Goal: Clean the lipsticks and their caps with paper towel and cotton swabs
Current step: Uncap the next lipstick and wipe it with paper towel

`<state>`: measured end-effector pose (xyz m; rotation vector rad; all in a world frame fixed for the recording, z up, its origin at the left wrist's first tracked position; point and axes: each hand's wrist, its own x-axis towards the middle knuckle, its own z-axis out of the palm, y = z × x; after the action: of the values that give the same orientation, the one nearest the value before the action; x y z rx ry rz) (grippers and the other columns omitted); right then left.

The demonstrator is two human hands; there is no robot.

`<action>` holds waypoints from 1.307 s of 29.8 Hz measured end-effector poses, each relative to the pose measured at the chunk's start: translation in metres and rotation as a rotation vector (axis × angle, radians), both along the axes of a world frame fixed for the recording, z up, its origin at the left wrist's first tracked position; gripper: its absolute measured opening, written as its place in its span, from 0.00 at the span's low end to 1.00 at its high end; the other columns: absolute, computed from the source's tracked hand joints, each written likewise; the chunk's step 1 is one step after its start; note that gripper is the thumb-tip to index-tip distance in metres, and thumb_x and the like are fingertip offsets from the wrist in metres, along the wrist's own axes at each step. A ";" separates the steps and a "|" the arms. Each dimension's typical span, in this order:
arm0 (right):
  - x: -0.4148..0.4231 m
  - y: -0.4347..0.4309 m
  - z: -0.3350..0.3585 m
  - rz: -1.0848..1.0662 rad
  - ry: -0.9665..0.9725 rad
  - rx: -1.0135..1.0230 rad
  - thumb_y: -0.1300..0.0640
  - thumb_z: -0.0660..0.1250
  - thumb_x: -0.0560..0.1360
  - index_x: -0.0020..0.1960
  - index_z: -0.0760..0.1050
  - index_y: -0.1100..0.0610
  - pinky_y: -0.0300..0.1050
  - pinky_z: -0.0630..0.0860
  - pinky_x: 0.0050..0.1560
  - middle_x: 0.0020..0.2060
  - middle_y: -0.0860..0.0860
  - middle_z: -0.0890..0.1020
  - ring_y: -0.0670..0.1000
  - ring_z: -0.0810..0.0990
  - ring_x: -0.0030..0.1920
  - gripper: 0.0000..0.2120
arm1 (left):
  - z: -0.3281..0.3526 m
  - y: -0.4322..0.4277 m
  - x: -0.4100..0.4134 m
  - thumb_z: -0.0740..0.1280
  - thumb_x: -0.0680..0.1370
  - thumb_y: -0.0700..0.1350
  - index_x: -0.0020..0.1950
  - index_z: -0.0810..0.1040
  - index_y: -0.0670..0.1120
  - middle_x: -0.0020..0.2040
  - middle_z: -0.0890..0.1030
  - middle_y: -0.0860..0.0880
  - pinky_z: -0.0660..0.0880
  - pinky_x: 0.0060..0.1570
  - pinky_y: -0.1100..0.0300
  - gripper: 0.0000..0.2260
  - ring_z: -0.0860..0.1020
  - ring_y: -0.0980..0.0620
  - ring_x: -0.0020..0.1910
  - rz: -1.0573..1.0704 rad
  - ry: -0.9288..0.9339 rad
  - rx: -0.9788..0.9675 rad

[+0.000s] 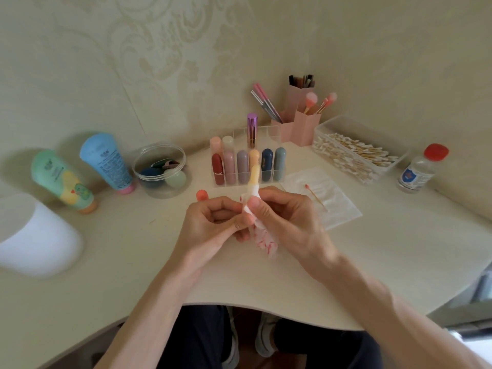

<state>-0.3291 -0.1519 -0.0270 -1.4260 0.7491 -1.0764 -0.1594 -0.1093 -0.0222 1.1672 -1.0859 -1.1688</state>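
Both hands meet above the desk [372, 262]; the right hand [282, 217] pinches a paper towel [263, 241], stained with red smears, around the lower part of a pale yellow lipstick [254, 174], its thumb pressed on the towel; the left hand [213, 219] has its fingers curled in against the wrapped base from the other side, gripping it; the lipstick stands upright out of the two hands, its upper half bare. Just beyond the left hand an orange cap [201, 195] stands on the desk, apart from the fingers; directly beyond both hands is a clear organizer [266, 134] with a row of lipsticks in it. To the right of the right hand a cotton swab [316, 197] with a reddened tip lies on a flat white sheet [335, 211]; farther off on that side sit a clear box of swabs [356, 153] and a red-capped bottle [420, 169]. Left of the left hand, well apart, are a round jar [162, 169] and two tubes lying tilted.
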 end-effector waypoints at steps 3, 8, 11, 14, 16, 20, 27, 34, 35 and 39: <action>-0.004 0.000 0.002 -0.024 0.014 0.011 0.53 0.68 0.82 0.57 0.84 0.63 0.67 0.80 0.47 0.48 0.63 0.85 0.68 0.83 0.45 0.14 | 0.006 0.001 0.001 0.71 0.74 0.45 0.54 0.85 0.41 0.46 0.87 0.40 0.79 0.35 0.61 0.12 0.86 0.46 0.37 -0.075 0.056 0.049; -0.003 0.000 0.000 -0.028 0.014 -0.042 0.53 0.69 0.81 0.56 0.85 0.62 0.66 0.82 0.55 0.52 0.55 0.86 0.61 0.85 0.54 0.13 | 0.009 0.002 0.002 0.71 0.75 0.47 0.53 0.87 0.41 0.48 0.88 0.39 0.77 0.36 0.63 0.12 0.87 0.45 0.46 -0.097 0.072 0.089; -0.002 -0.003 -0.007 -0.065 0.052 -0.121 0.51 0.71 0.81 0.54 0.87 0.58 0.72 0.78 0.49 0.51 0.51 0.86 0.63 0.84 0.53 0.12 | 0.008 0.002 0.002 0.74 0.72 0.43 0.51 0.87 0.40 0.44 0.88 0.40 0.77 0.35 0.63 0.11 0.87 0.48 0.42 -0.020 0.040 0.069; -0.001 -0.004 -0.010 -0.079 0.061 -0.118 0.50 0.72 0.81 0.55 0.87 0.57 0.71 0.78 0.47 0.52 0.52 0.87 0.64 0.85 0.50 0.12 | 0.005 0.001 -0.001 0.77 0.68 0.43 0.49 0.86 0.36 0.37 0.86 0.41 0.78 0.35 0.62 0.14 0.83 0.51 0.33 0.052 -0.048 0.035; -0.002 -0.003 -0.009 -0.067 0.063 -0.099 0.51 0.71 0.82 0.55 0.87 0.58 0.71 0.78 0.46 0.51 0.52 0.86 0.64 0.85 0.48 0.11 | 0.004 0.001 -0.002 0.77 0.68 0.44 0.50 0.85 0.36 0.38 0.86 0.41 0.78 0.35 0.61 0.15 0.83 0.50 0.33 0.051 -0.057 0.030; -0.005 0.001 0.000 -0.056 0.051 -0.047 0.51 0.69 0.81 0.55 0.86 0.61 0.63 0.81 0.49 0.50 0.52 0.86 0.61 0.85 0.49 0.14 | 0.008 0.002 0.002 0.70 0.76 0.48 0.59 0.84 0.40 0.48 0.87 0.39 0.78 0.35 0.60 0.16 0.86 0.43 0.40 -0.126 0.021 0.072; -0.004 -0.002 -0.005 -0.066 0.032 -0.071 0.50 0.73 0.80 0.51 0.88 0.58 0.72 0.79 0.44 0.52 0.51 0.86 0.68 0.83 0.46 0.11 | 0.004 0.002 -0.001 0.78 0.69 0.41 0.48 0.86 0.38 0.37 0.86 0.42 0.77 0.35 0.61 0.10 0.82 0.49 0.33 0.011 -0.005 0.010; -0.005 0.001 -0.002 -0.077 0.026 -0.039 0.50 0.71 0.80 0.54 0.87 0.59 0.60 0.83 0.50 0.52 0.50 0.86 0.57 0.86 0.51 0.13 | 0.003 0.001 -0.006 0.75 0.72 0.43 0.55 0.82 0.38 0.41 0.87 0.41 0.77 0.32 0.59 0.14 0.85 0.44 0.34 -0.008 -0.028 0.006; -0.006 0.001 -0.001 -0.074 0.026 -0.035 0.51 0.70 0.80 0.54 0.87 0.60 0.49 0.82 0.50 0.52 0.51 0.86 0.53 0.85 0.51 0.13 | 0.005 0.001 -0.005 0.73 0.73 0.43 0.57 0.82 0.39 0.42 0.87 0.40 0.77 0.31 0.59 0.14 0.85 0.44 0.34 -0.034 0.005 0.017; -0.006 0.001 -0.001 -0.064 0.021 -0.065 0.52 0.70 0.81 0.53 0.87 0.61 0.50 0.82 0.56 0.53 0.53 0.86 0.57 0.85 0.56 0.13 | 0.006 0.002 -0.004 0.75 0.73 0.42 0.53 0.85 0.39 0.41 0.87 0.39 0.76 0.32 0.60 0.11 0.84 0.46 0.34 -0.004 0.007 -0.009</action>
<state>-0.3353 -0.1504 -0.0276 -1.4789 0.7855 -1.1456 -0.1631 -0.1072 -0.0165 1.1539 -1.0880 -1.1694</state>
